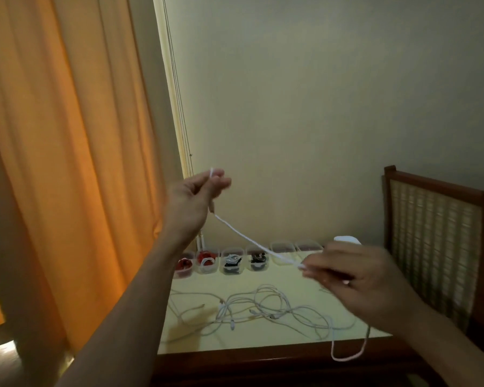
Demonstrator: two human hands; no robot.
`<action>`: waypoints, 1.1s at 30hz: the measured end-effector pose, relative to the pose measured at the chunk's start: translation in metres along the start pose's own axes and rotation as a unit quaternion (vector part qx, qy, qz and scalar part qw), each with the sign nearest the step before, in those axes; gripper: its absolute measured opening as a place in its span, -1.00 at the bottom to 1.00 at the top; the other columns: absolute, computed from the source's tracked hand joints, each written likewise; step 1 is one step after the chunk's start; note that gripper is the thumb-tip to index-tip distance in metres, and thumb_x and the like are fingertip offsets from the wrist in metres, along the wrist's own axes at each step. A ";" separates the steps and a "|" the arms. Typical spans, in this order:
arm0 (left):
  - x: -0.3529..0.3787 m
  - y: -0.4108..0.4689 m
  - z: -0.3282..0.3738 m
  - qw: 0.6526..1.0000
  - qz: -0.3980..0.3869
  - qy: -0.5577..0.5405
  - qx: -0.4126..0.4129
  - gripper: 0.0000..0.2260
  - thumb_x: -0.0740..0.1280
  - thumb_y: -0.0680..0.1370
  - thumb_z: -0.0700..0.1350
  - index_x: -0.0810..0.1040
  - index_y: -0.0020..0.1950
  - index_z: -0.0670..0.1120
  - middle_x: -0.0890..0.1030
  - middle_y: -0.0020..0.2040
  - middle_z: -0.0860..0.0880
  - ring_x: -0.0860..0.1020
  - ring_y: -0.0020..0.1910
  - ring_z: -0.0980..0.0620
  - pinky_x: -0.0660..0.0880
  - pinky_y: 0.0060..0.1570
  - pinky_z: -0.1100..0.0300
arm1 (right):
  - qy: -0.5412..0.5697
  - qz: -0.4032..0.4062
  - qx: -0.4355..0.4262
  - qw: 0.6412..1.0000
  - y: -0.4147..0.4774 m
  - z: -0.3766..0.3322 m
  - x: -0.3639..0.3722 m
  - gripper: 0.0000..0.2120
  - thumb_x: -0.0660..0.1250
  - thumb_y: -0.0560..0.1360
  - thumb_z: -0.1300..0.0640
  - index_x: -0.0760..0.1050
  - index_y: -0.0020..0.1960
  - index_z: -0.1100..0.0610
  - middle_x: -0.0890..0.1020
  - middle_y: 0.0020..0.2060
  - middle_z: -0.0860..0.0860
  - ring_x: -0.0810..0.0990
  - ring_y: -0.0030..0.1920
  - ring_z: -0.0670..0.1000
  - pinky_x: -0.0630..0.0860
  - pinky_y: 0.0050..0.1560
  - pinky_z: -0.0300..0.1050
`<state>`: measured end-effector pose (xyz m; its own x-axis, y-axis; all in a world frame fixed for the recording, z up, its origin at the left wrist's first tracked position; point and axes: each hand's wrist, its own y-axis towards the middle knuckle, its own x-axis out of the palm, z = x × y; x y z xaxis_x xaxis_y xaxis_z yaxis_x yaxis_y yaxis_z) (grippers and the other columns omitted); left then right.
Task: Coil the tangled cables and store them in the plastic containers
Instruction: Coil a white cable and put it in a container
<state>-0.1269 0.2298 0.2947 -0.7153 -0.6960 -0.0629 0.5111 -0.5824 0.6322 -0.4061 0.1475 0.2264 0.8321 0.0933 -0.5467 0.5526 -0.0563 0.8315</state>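
A yellow table (pixel 235 342) stands by a pale wall (pixel 319 107). There is an orange curtain (pixel 67 163) at 9 o'clock and a chair (pixel 436 236) at 3 o'clock. The left hand (pixel 192 199), up at 10 o'clock, pinches one end of a white cable (pixel 246 238). The right hand (pixel 355 277), at 3 o'clock, looks blurry but seems to pinch the same cable lower down. The tangled cables (pixel 263 308) lie on the table. The plastic containers (pixel 231 259) sit in a row at 12 o'clock, and some already hold cables. I think this cable is being pulled straight. Next it needs winding into small loops.
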 end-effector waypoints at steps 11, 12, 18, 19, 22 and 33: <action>0.031 -0.049 -0.027 0.938 -0.293 0.177 -0.056 -0.73 0.20 0.72 -0.04 0.69 0.13 -0.08 0.76 -0.06 0.06 0.69 -0.01 0.18 0.55 0.02 0.23 | -0.024 0.194 0.047 0.980 0.054 0.010 -0.033 -0.88 0.48 0.51 0.13 0.69 0.02 0.13 0.56 -0.29 -0.20 0.50 -0.32 -0.15 0.38 -0.22 -0.39; 0.037 -0.059 -0.024 0.928 -0.334 0.138 -0.090 -0.69 0.15 0.74 -0.06 0.66 0.14 -0.15 0.76 -0.05 -0.03 0.70 0.01 0.12 0.55 0.04 0.26 | -0.017 0.210 0.062 0.976 0.063 0.015 -0.033 -0.88 0.49 0.50 0.13 0.70 0.01 0.13 0.57 -0.27 -0.21 0.52 -0.30 -0.18 0.39 -0.19 -0.40; 0.046 -0.105 -0.013 0.891 -0.401 -0.146 -0.152 -0.63 0.05 0.72 -0.11 0.60 -0.03 -0.21 0.63 -0.25 -0.27 0.64 -0.18 -0.23 0.54 0.02 -0.04 | 0.033 0.224 0.191 0.955 0.079 0.054 -0.014 -0.87 0.53 0.47 0.12 0.71 0.03 0.03 0.71 -0.15 -0.16 0.68 -0.12 -0.19 0.59 -0.02 -0.29; 0.045 -0.109 -0.012 0.887 -0.388 -0.195 -0.157 -0.65 0.06 0.69 -0.12 0.60 -0.05 -0.22 0.61 -0.28 -0.25 0.63 -0.22 -0.22 0.56 0.00 -0.03 | 0.057 0.224 0.226 0.946 0.074 0.060 -0.008 -0.86 0.53 0.47 0.12 0.71 0.02 -0.01 0.72 -0.14 -0.17 0.68 -0.10 -0.20 0.60 0.01 -0.27; 0.042 -0.119 -0.005 0.881 -0.327 -0.306 -0.151 -0.69 0.08 0.63 -0.16 0.60 -0.03 -0.24 0.59 -0.30 -0.24 0.63 -0.25 -0.22 0.57 0.00 -0.05 | 0.113 0.213 0.308 0.920 0.049 0.070 0.017 -0.88 0.54 0.46 0.11 0.71 -0.01 -0.05 0.73 -0.19 -0.17 0.67 -0.19 -0.24 0.63 -0.01 -0.13; 0.042 -0.122 0.009 0.901 -0.081 -0.406 -0.128 -0.69 0.25 0.58 -0.23 0.57 0.30 -0.26 0.67 0.22 -0.24 0.62 0.30 -0.14 0.56 0.28 0.10 | 0.077 -0.050 0.273 0.958 -0.039 -0.001 0.079 -0.90 0.43 0.56 0.01 0.72 -0.07 -0.08 0.67 -0.28 -0.20 0.63 -0.21 -0.10 0.52 -0.20 -0.16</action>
<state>-0.2236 0.2754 0.2223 -0.8508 -0.1169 0.5123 0.3868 -0.7992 0.4600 -0.3620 0.1582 0.1514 0.7805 0.2680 -0.5647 0.6057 -0.5474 0.5774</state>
